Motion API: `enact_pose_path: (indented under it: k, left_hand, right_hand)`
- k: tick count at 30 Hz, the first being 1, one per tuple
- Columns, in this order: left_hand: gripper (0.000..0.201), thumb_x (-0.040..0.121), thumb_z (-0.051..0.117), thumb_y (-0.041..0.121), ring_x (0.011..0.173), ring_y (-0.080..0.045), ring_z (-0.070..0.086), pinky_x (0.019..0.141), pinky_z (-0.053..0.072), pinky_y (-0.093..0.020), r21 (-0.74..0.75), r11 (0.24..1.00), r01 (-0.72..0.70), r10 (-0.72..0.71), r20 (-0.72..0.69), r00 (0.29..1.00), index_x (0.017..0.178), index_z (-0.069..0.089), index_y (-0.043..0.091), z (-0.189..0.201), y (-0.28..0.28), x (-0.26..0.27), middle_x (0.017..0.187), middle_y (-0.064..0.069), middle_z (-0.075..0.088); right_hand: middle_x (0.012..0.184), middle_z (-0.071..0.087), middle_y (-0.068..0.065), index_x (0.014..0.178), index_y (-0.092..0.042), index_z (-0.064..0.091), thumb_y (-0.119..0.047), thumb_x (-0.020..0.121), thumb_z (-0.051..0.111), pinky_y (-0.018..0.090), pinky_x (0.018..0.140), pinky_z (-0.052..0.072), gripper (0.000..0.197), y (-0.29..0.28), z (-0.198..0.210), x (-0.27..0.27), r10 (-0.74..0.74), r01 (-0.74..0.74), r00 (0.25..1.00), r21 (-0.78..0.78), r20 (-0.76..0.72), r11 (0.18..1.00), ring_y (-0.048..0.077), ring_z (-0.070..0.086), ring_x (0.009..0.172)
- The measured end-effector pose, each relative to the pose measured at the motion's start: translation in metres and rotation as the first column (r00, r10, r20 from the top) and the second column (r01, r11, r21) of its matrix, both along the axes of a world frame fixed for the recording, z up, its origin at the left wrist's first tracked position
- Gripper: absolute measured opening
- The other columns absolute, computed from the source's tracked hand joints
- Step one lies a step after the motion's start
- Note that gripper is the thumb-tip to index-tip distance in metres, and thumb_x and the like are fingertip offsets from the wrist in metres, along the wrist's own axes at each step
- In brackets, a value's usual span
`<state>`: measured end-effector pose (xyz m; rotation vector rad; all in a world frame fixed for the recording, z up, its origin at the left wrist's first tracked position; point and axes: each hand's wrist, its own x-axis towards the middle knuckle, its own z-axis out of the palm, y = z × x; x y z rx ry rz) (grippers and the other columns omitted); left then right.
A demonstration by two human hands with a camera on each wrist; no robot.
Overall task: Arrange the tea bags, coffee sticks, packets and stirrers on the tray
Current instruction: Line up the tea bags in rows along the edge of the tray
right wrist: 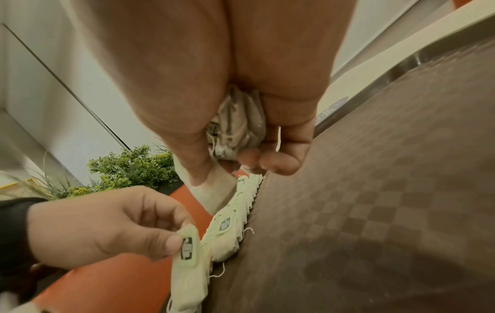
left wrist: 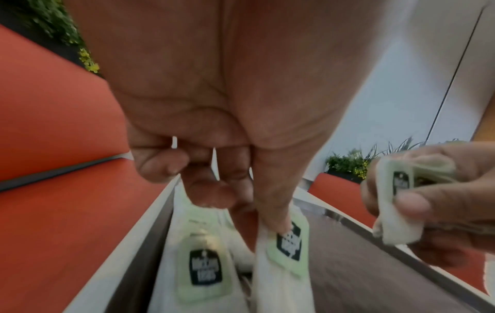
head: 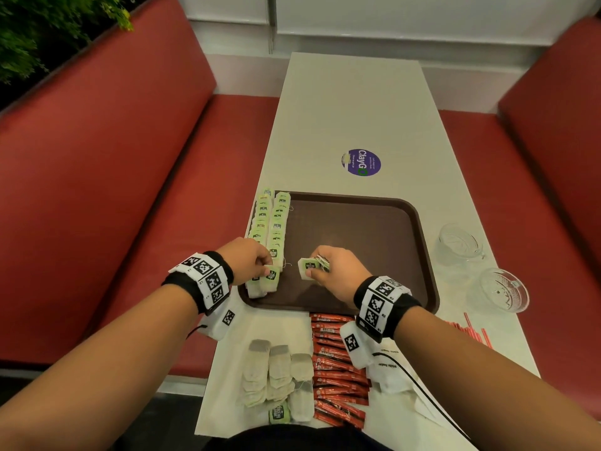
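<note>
A brown tray (head: 374, 229) lies mid-table. Two overlapping rows of green-tagged tea bags (head: 271, 222) run along its left edge. At the near end of the rows my left hand (head: 265, 270) pinches one tea bag (head: 271, 277) by its top, thumb on the tag (left wrist: 288, 239). My right hand (head: 313, 270) hovers over the tray's front and grips a small bundle of tea bags (head: 308, 267), seen bunched in the palm (right wrist: 238, 127). In the right wrist view the left hand (right wrist: 107, 224) holds its bag (right wrist: 188, 262) just before the row (right wrist: 233, 218).
On the table in front of the tray lie loose tea bags (head: 276, 375), red coffee sticks (head: 338, 362), white sugar packets (head: 395, 372) and red stirrers (head: 474, 330). Two glass dishes (head: 460, 244) (head: 497, 289) stand right of the tray. Red benches flank the table.
</note>
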<state>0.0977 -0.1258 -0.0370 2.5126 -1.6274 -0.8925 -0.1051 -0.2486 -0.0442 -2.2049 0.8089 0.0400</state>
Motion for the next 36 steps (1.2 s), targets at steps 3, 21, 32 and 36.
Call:
enact_pose_path:
  k: [3,21,32,36]
  left_hand:
    - [0.019,0.093,0.066,0.033,0.085,-0.011,0.06,0.073,0.046,-0.023,-0.015,0.999,-0.046,0.046,0.009,0.999,0.108,0.072,0.024,-0.01,-0.006,0.0,0.089,0.009,0.067]
    - [0.044,0.086,0.057,0.063,0.081,-0.024,0.061,0.076,0.056,-0.038,0.036,0.984,-0.176,0.158,0.294,0.943,0.099,0.056,0.021,-0.034,-0.037,-0.023,0.092,-0.001,0.063]
    - [0.04,0.079,0.064,0.062,0.079,-0.02,0.062,0.073,0.056,-0.034,0.09,0.975,-0.201,0.173,0.249,0.953,0.09,0.053,0.025,-0.027,0.009,-0.018,0.088,0.004,0.061]
    - [0.034,0.081,0.067,0.053,0.081,-0.02,0.06,0.073,0.055,-0.034,0.1,0.977,-0.188,0.162,0.226,0.961,0.094,0.053,0.026,-0.031,0.02,-0.019,0.091,0.003,0.06]
  right_hand:
    - [0.095,0.067,-0.003,0.1,-0.026,0.061,-0.028,0.094,0.067,0.034,0.075,0.055,0.008,0.0,0.0,-0.001,-0.007,0.006,1.0,0.01,0.017,1.0,0.015,0.064,0.083]
    - [0.086,0.062,-0.008,0.092,-0.032,0.057,-0.028,0.093,0.067,0.025,0.065,0.043,0.011,0.004,-0.006,0.001,0.055,-0.055,0.998,0.042,0.001,0.998,0.009,0.059,0.076]
    - [0.083,0.062,-0.009,0.09,-0.03,0.057,-0.031,0.094,0.066,0.022,0.062,0.043,0.01,0.008,-0.009,0.0,0.072,-0.072,0.997,0.032,0.0,0.997,0.009,0.06,0.075]
    - [0.082,0.061,-0.011,0.09,-0.029,0.059,-0.032,0.094,0.066,0.023,0.063,0.042,0.009,0.012,-0.007,0.003,0.078,-0.079,0.997,0.033,0.009,0.996,0.006,0.057,0.073]
